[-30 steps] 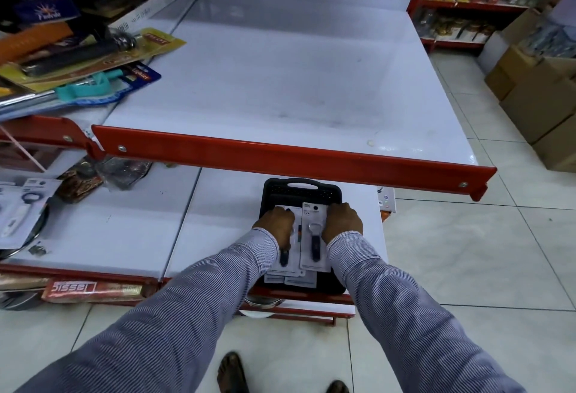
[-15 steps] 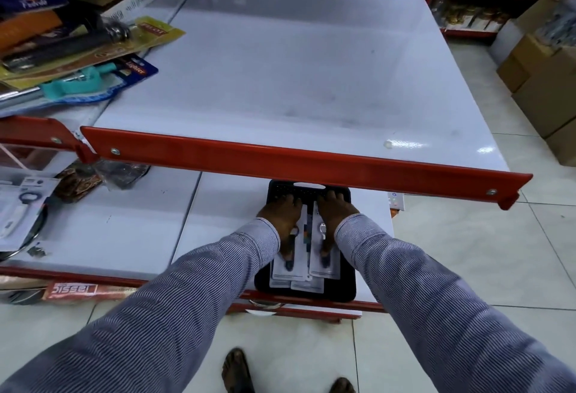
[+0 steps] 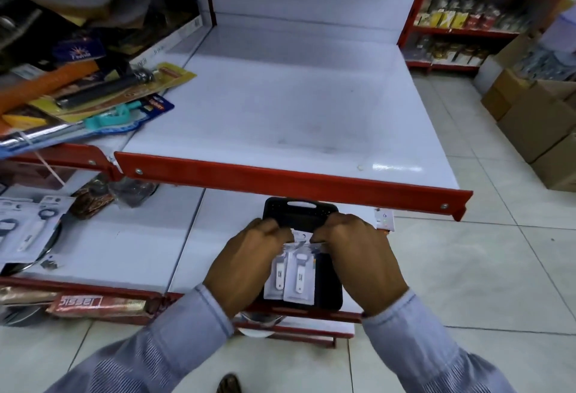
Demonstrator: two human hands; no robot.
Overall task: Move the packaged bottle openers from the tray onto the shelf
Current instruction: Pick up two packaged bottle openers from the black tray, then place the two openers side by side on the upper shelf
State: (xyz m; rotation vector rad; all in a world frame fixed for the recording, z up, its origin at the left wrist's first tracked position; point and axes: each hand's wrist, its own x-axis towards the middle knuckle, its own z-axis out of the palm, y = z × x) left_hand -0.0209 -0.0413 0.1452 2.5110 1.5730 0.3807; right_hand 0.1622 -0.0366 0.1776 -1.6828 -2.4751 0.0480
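Observation:
A black tray [image 3: 327, 296] with a handle slot lies on the lower white shelf, under the red front rail of the upper shelf [image 3: 280, 103]. Two packaged bottle openers [image 3: 291, 277], white tools on clear-fronted cards, hang side by side above the tray. My left hand [image 3: 246, 265] pinches the top of the left pack and my right hand [image 3: 358, 258] pinches the top of the right pack. Both hands are raised off the tray, below the red rail. The packs' upper ends are hidden by my fingers.
The red rail [image 3: 293, 180] runs across just above my hands. Packaged kitchen tools [image 3: 93, 103] crowd the upper shelf's left bay. More carded openers [image 3: 28, 230] lie at lower left. Cardboard boxes [image 3: 536, 118] stand on the tiled floor at right.
My hands were pressed flat on the packs in the tray. Now both have closed on the packs' top ends and lifted them up and toward me.

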